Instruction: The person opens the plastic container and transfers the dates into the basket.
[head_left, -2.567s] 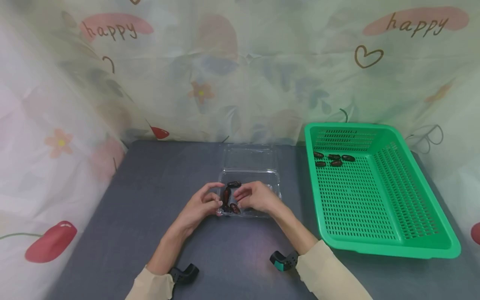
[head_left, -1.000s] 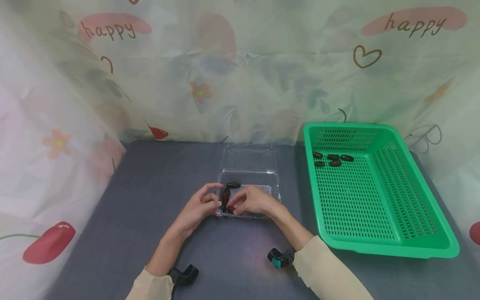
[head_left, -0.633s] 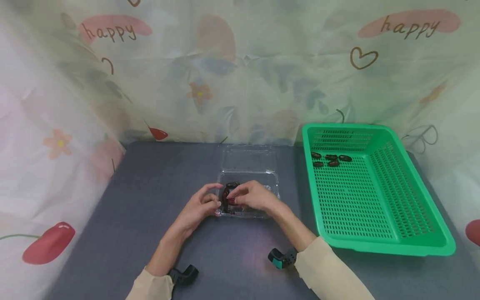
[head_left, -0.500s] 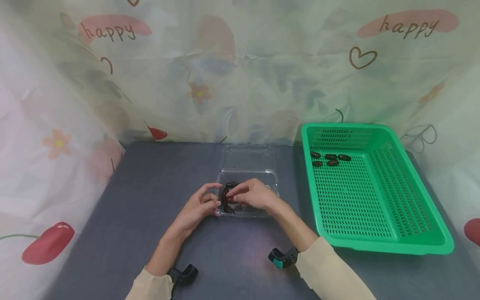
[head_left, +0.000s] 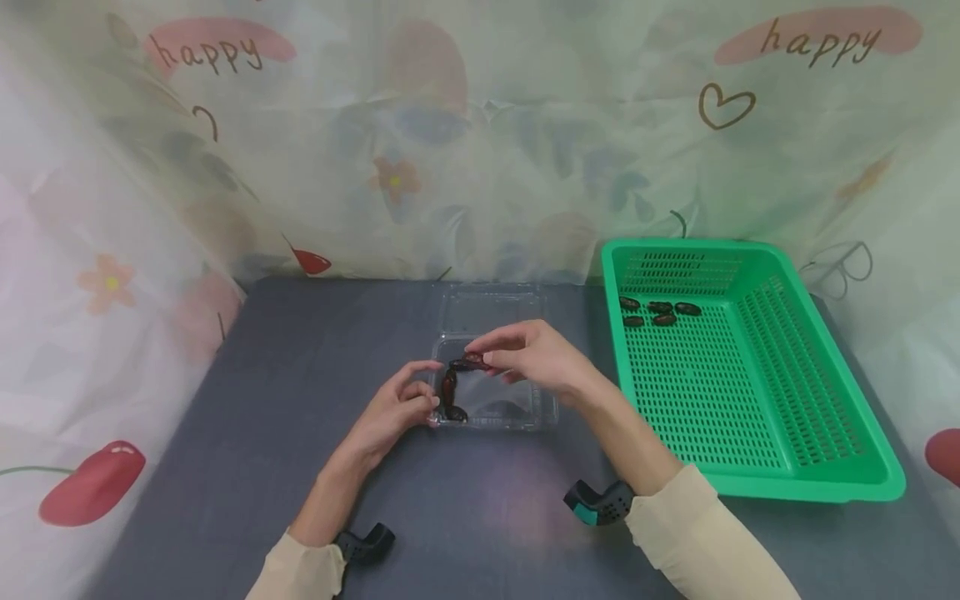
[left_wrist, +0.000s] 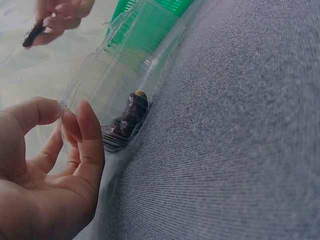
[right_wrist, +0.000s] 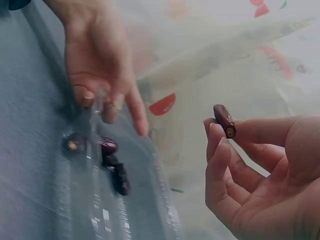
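Observation:
Between thumb and fingertips my right hand (head_left: 551, 358) pinches a dark brown date (right_wrist: 223, 120), raised over the back of a clear plastic clamshell box (head_left: 510, 421). The fingers of my left hand (head_left: 397, 404) hold the box by its left wall, as the left wrist view shows (left_wrist: 60, 165). Several dates lie inside: one upright along the left side (head_left: 447, 388), another in the near left corner (head_left: 456, 413), and one at the back (head_left: 459, 365), partly behind the held date. The lid (head_left: 491, 312) is folded back flat.
To the right stands a green perforated basket (head_left: 765, 486), with several dates (head_left: 662, 313) in its far left corner. A grey cloth (head_left: 315, 333) covers the table. A patterned curtain (head_left: 315, 183) hangs close behind the box and basket.
My right hand has lifted the date from the box's near left part, carrying it up and toward the back. The left hand has stayed at the box's left side.

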